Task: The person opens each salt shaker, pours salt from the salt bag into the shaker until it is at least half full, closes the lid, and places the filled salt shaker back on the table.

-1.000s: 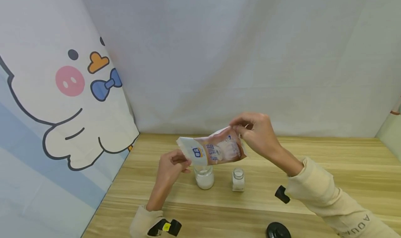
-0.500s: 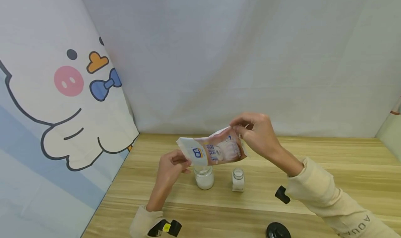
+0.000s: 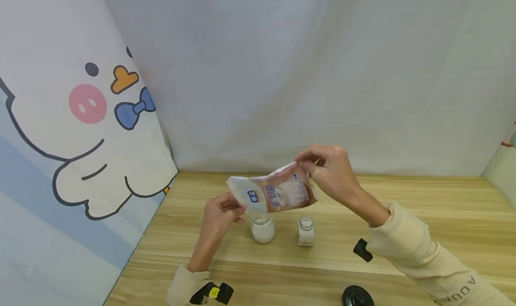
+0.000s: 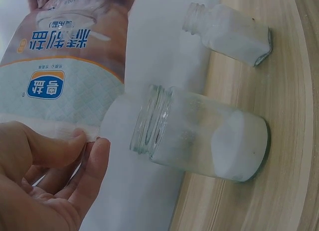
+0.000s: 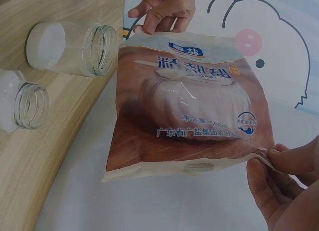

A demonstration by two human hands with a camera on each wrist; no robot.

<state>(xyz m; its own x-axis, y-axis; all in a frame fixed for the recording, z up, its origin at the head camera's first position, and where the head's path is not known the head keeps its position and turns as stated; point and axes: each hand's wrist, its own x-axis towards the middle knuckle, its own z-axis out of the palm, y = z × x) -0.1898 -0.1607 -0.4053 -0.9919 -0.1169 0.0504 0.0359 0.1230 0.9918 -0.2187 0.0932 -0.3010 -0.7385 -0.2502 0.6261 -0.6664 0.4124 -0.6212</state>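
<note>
Tilted in the air above the table is a salt bag (image 3: 278, 191), brown and pale blue with Chinese lettering. My left hand (image 3: 219, 216) pinches the corner at its pale end between thumb and fingers; in the left wrist view, thumb and fingertips (image 4: 101, 147) meet on that edge. My right hand (image 3: 332, 169) pinches the upper corner at the brown end, plain in the right wrist view. Just below the bag's pale end stands a wide glass jar (image 3: 263, 232) with white contents in its lower part. In the head view the bag hides some of the jar's rim.
A smaller square glass jar (image 3: 306, 233), also holding white contents, stands to the right of the wide one, uncapped. A round black lid (image 3: 356, 295) lies near the front edge of the wooden table (image 3: 423, 234). Grey cloth (image 3: 302, 73) hangs behind, a cartoon-printed sheet (image 3: 48, 118) at left.
Both hands and the salt bag keep nearly the same pose. The head view has shifted very slightly.
</note>
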